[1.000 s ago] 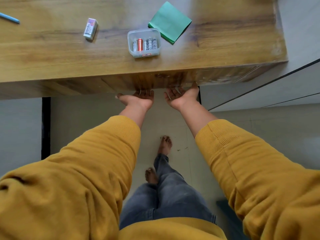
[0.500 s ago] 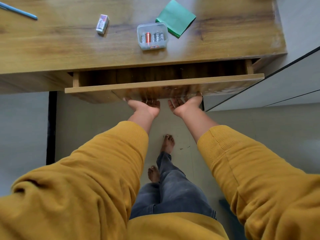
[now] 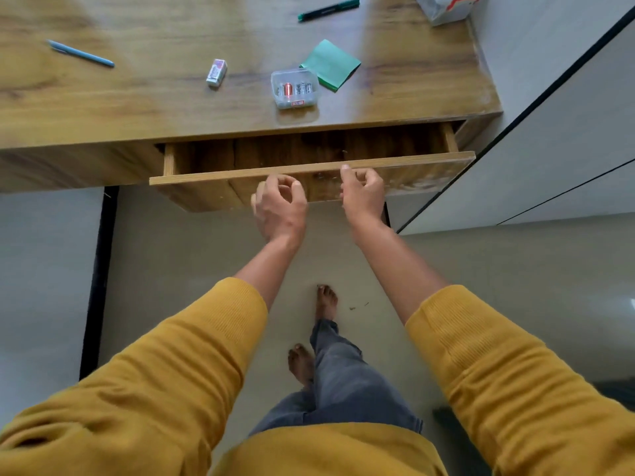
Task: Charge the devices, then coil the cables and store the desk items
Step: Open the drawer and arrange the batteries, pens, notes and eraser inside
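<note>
Left hand (image 3: 280,207) grip narrow, fingers loosely curled, holding nothing, just below the front edge of the wooden pull-out drawer (image 3: 309,170). Right hand (image 3: 362,192) grip likewise half-curled and empty, index tip touching or nearly touching the drawer's top edge; cannot tell which. A second ago both palms up under the drawer front with drawer shut; half a second ago drawer partly out; now pulled further open and both hands off the underside, turned backs-up. Drawer interior visible as bare dark wood, rear part hidden under the bench (image 3: 103,108). Probably storage step starting: drawer ready, nothing put away yet. On the bench, still to store: clear plastic box of batteries (image 3: 295,89) near the front edge above the drawer, green square paper pad (image 3: 331,65) just beside and behind it, small white eraser (image 3: 216,73) to the left, light blue pen (image 3: 80,53) well apart at far left, dark green marker (image 3: 328,9) at the back, white packet (image 3: 443,6) in the far right corner, cut off. No cables or chargers in view. Next likely: reach up for the battery box, closest item.
</note>
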The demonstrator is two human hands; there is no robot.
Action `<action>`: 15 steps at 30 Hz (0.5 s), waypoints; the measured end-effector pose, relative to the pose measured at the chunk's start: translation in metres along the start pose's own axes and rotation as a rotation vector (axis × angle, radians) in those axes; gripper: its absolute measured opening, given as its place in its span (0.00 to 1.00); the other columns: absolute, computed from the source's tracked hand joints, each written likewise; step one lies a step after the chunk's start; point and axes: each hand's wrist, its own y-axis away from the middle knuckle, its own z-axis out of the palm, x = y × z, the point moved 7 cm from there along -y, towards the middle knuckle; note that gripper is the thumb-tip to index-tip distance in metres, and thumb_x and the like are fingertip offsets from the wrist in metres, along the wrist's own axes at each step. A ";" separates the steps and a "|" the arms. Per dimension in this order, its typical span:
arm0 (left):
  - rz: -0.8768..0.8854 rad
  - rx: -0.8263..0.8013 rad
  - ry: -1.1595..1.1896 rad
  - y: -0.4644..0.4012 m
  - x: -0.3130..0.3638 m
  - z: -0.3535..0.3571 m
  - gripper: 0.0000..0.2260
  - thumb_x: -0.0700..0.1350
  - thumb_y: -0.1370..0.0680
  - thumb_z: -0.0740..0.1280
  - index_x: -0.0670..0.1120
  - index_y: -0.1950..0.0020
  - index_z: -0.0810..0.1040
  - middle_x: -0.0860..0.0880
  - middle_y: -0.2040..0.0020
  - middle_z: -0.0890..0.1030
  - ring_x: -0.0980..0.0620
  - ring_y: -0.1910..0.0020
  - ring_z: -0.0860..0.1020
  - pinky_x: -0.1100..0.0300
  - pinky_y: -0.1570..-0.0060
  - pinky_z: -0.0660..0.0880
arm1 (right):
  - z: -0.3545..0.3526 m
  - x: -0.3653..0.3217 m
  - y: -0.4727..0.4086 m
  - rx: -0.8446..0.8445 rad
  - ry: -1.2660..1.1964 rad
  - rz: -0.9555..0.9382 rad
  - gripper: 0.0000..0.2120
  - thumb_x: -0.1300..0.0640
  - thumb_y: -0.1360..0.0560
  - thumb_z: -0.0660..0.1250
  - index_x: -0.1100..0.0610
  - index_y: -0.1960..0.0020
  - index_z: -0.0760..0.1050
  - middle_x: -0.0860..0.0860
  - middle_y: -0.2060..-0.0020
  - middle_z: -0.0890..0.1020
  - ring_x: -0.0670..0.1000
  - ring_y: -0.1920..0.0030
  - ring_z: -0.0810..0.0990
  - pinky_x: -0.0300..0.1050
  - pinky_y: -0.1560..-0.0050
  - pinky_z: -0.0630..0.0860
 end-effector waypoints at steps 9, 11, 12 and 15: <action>0.491 -0.353 -0.645 -0.040 0.048 0.003 0.21 0.57 0.17 0.66 0.50 0.27 0.75 0.47 0.31 0.77 0.45 0.32 0.76 0.46 0.31 0.72 | 0.024 -0.057 -0.009 -0.162 0.996 -0.684 0.17 0.45 0.18 0.65 0.51 0.32 0.78 0.53 0.40 0.81 0.55 0.38 0.78 0.53 0.36 0.74; 0.508 -0.406 -0.700 -0.047 0.049 0.006 0.20 0.57 0.15 0.62 0.49 0.26 0.75 0.46 0.32 0.79 0.44 0.33 0.77 0.45 0.32 0.73 | 0.029 -0.058 -0.017 -0.166 1.125 -0.695 0.18 0.43 0.17 0.62 0.49 0.33 0.78 0.52 0.41 0.82 0.56 0.37 0.79 0.60 0.28 0.67; 0.506 -0.434 -0.718 -0.052 0.049 0.008 0.20 0.56 0.14 0.60 0.49 0.25 0.74 0.45 0.31 0.79 0.43 0.33 0.77 0.45 0.32 0.72 | 0.032 -0.058 -0.021 -0.173 1.155 -0.680 0.18 0.42 0.17 0.60 0.49 0.34 0.78 0.52 0.43 0.82 0.56 0.38 0.79 0.61 0.27 0.65; 0.476 -0.517 -0.764 -0.066 0.048 0.015 0.20 0.55 0.12 0.55 0.48 0.25 0.74 0.44 0.31 0.80 0.43 0.32 0.78 0.45 0.31 0.72 | 0.039 -0.056 -0.035 -0.244 1.191 -0.619 0.19 0.41 0.15 0.55 0.49 0.38 0.79 0.51 0.52 0.81 0.56 0.46 0.81 0.56 0.40 0.71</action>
